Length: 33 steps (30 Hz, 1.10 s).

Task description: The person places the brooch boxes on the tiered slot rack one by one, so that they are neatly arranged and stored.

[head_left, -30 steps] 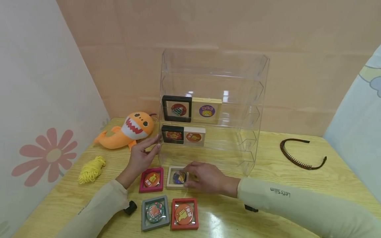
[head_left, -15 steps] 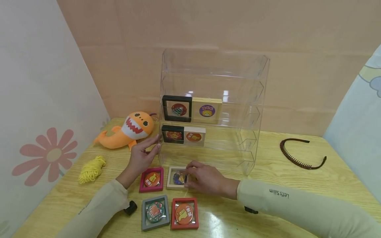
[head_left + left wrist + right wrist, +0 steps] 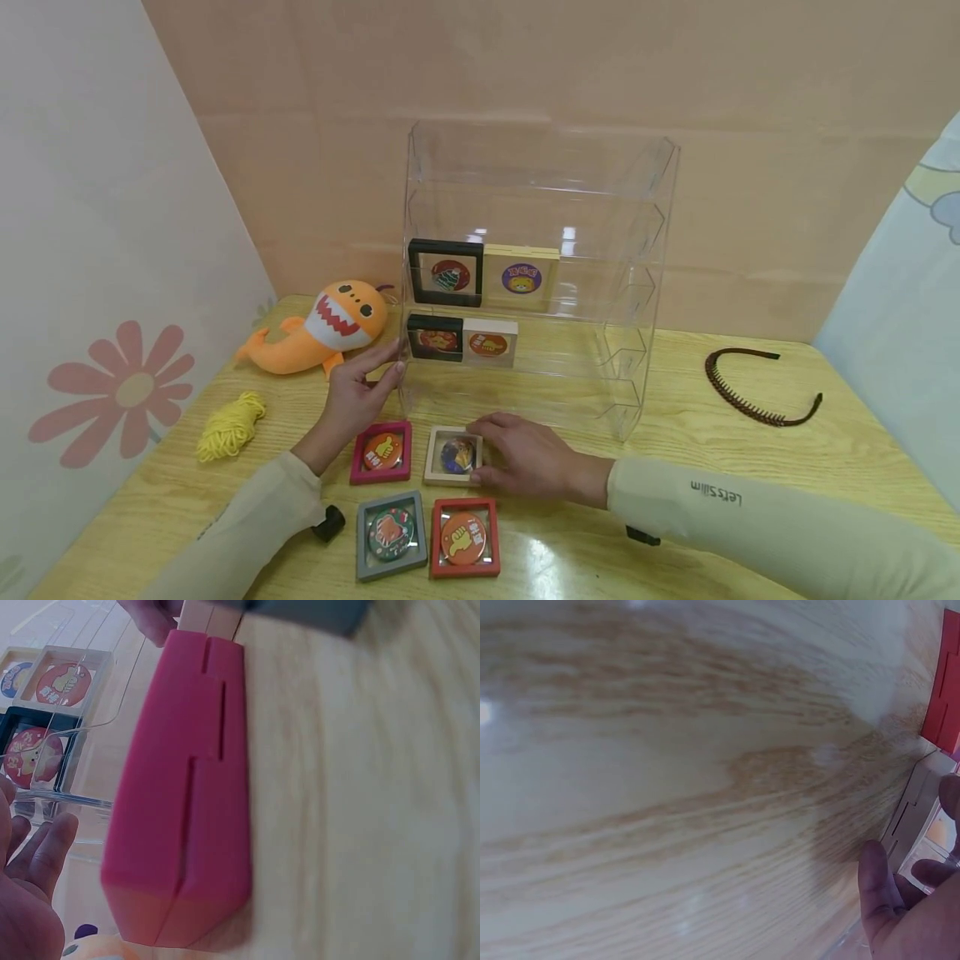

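In the head view, my right hand [image 3: 528, 457] pinches the right side of a cream square display frame [image 3: 432, 457] holding a dark blue badge. The frame lies flat on the table; my thumb is at its near edge in the right wrist view. My left hand [image 3: 360, 393] touches the left side of a clear acrylic tiered rack [image 3: 562, 396], its fingers fairly straight. Two black frames [image 3: 445, 297] [image 3: 435, 357], a pale yellow frame [image 3: 491, 304] and another cream frame [image 3: 506, 327] stand in the rack's left part, across two tiers.
A magenta frame [image 3: 358, 477], a grey frame [image 3: 362, 558] and a red frame [image 3: 491, 571] lie before the rack. An orange shark plush [image 3: 296, 348] and yellow yarn [image 3: 231, 427] are at left. A dark headband [image 3: 738, 404] lies at right.
My right hand has drawn the cream frame slightly right and toward me, widening its gap from the magenta frame. My left hand has stayed at the rack's side.
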Motion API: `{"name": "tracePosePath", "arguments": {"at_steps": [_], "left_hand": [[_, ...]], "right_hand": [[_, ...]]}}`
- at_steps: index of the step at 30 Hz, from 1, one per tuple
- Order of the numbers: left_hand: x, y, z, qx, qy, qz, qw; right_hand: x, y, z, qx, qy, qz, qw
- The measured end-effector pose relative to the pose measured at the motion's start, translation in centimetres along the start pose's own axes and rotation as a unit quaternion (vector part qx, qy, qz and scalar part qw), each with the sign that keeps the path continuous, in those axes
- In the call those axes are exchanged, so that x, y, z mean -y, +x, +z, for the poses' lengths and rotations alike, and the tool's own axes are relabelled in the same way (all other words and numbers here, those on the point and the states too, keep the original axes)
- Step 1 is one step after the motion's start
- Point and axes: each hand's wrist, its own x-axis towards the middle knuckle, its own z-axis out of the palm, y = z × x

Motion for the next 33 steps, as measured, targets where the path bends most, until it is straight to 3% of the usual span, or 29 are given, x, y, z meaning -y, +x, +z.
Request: {"name": "tracePosePath", "arguments": {"at_steps": [8, 19, 23, 27, 33], "left_hand": [[-0.04, -0.03, 0.05, 0.0, 0.005, 0.0, 1.0], [-0.08, -0.04, 0.08, 0.0, 0.002, -0.013, 0.9999], [-0.17, -0.05, 0.08, 0.002, 0.004, -0.014, 0.9999], [-0.28, -0.04, 0.06, 0.001, 0.008, -0.013, 0.9999], [-0.46, -0.05, 0.04, 0.0, 0.015, -0.012, 0.9998]], "right_hand": [[-0.03, 0.14, 0.05, -0.004, 0.019, -0.004, 0.9998], [-0.03, -0.03, 0.25, -0.047, 0.027, -0.022, 0.9983], [-0.08, -0.09, 0.27, -0.048, 0.059, -0.021, 0.9969], [-0.28, -0.08, 0.3, -0.066, 0.116, -0.038, 0.9904], [-0.89, -0.07, 0.23, -0.135, 0.16, -0.114, 0.9712]]}}
